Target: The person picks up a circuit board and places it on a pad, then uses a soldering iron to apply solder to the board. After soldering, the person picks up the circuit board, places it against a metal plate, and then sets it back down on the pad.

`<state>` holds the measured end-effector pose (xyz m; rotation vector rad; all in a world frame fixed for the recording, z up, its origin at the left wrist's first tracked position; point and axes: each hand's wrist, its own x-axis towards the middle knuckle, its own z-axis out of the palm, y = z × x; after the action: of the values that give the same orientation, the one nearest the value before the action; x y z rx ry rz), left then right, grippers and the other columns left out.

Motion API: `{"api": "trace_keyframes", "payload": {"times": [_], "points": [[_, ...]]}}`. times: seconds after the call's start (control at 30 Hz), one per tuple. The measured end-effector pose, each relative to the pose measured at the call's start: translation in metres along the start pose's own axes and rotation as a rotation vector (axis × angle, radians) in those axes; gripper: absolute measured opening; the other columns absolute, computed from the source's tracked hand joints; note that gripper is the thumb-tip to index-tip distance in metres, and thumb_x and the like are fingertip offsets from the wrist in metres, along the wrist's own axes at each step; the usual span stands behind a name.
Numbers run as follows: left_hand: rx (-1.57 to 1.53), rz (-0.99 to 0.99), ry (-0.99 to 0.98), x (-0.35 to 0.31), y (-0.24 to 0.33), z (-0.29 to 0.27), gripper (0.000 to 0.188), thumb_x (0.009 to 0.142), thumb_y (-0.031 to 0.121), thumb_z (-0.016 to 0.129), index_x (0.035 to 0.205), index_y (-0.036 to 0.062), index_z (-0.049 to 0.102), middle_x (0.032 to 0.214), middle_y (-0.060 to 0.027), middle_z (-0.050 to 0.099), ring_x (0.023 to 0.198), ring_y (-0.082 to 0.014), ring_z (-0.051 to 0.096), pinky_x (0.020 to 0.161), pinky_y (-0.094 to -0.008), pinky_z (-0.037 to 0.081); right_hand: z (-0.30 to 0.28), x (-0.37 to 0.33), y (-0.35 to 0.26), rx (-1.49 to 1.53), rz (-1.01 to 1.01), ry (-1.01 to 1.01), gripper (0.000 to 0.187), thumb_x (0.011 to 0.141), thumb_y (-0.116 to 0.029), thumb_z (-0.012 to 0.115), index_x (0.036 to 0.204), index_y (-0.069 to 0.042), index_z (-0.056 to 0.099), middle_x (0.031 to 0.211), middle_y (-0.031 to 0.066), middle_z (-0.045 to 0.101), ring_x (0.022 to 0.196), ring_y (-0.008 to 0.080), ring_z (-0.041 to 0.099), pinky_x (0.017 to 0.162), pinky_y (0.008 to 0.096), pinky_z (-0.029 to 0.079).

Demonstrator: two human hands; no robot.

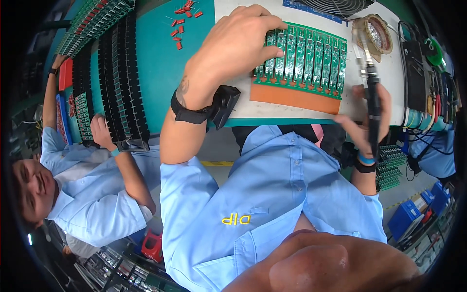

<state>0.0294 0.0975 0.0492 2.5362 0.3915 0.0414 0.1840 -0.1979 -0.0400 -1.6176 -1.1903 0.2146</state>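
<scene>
A panel of green circuit boards, made of several narrow strips side by side, lies on an orange-brown sheet. My left hand grips the panel's left end, with the thumb and a finger on the leftmost strips. To the right of the panel, my right hand is closed round the black handle of a soldering iron. The iron's metal end points away from me, beside a round tin with silvery material inside. Motion blurs the iron's tip and part of the right hand.
Loose red components lie on the green mat. Black racks stand to the left, where a co-worker's hand rests near another board. A fan grille is at the back. Tools and cables are at the right.
</scene>
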Motion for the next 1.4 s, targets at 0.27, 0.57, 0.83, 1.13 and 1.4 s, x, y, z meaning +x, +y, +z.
{"api": "trace_keyframes", "payload": {"times": [0.27, 0.57, 0.83, 1.13, 1.4], "points": [[0.020, 0.130, 0.142, -0.003, -0.032, 0.027, 0.042, 0.083, 0.018, 0.082, 0.121, 0.0038, 0.070, 0.117, -0.0139, 0.067, 0.104, -0.0353, 0.065, 0.090, -0.0421, 0.053, 0.008, 0.006, 0.005, -0.333, -0.202, -0.083, 0.097, 0.064, -0.021, 0.100, 0.144, -0.006, 0.049, 0.132, 0.0226, 0.060, 0.119, 0.0339, 0.063, 0.100, 0.0446, 0.054], [0.078, 0.076, 0.134, -0.005, -0.023, 0.030, 0.046, 0.084, 0.020, 0.082, 0.125, 0.0037, 0.067, 0.118, -0.0137, 0.067, 0.104, -0.0357, 0.066, 0.090, -0.0415, 0.053, 0.002, 0.022, -0.012, -0.061, -0.133, -0.012, 0.071, 0.074, -0.004, 0.090, 0.136, 0.002, 0.056, 0.125, 0.0201, 0.063, 0.114, 0.0308, 0.066, 0.093, 0.0352, 0.055], [0.142, 0.119, 0.176, -0.009, -0.027, 0.021, 0.047, 0.081, 0.015, 0.083, 0.124, 0.0038, 0.068, 0.117, -0.0142, 0.069, 0.105, -0.0360, 0.066, 0.089, -0.0415, 0.053, 0.031, 0.035, -0.036, 0.226, 0.155, -0.112, 0.050, 0.081, 0.003, 0.079, 0.128, 0.004, 0.063, 0.109, 0.0135, 0.072, 0.099, 0.0173, 0.070, 0.087, 0.0274, 0.055], [0.120, 0.053, 0.171, -0.010, -0.024, 0.023, 0.045, 0.079, 0.011, 0.084, 0.121, 0.0023, 0.071, 0.115, -0.0142, 0.071, 0.104, -0.0362, 0.067, 0.090, -0.0419, 0.054, 0.040, 0.046, -0.038, 0.204, 0.230, -0.136, 0.045, 0.087, 0.002, 0.077, 0.129, 0.007, 0.062, 0.106, 0.0138, 0.076, 0.099, 0.0152, 0.072, 0.090, 0.0272, 0.057], [0.148, 0.050, 0.177, -0.011, -0.023, 0.024, 0.046, 0.079, 0.012, 0.084, 0.122, 0.0032, 0.072, 0.118, -0.0137, 0.071, 0.105, -0.0354, 0.068, 0.090, -0.0414, 0.055, 0.042, 0.045, -0.036, 0.197, 0.261, -0.156, 0.044, 0.087, 0.003, 0.076, 0.129, 0.007, 0.062, 0.107, 0.0149, 0.076, 0.101, 0.0164, 0.073, 0.091, 0.0286, 0.058]]}}
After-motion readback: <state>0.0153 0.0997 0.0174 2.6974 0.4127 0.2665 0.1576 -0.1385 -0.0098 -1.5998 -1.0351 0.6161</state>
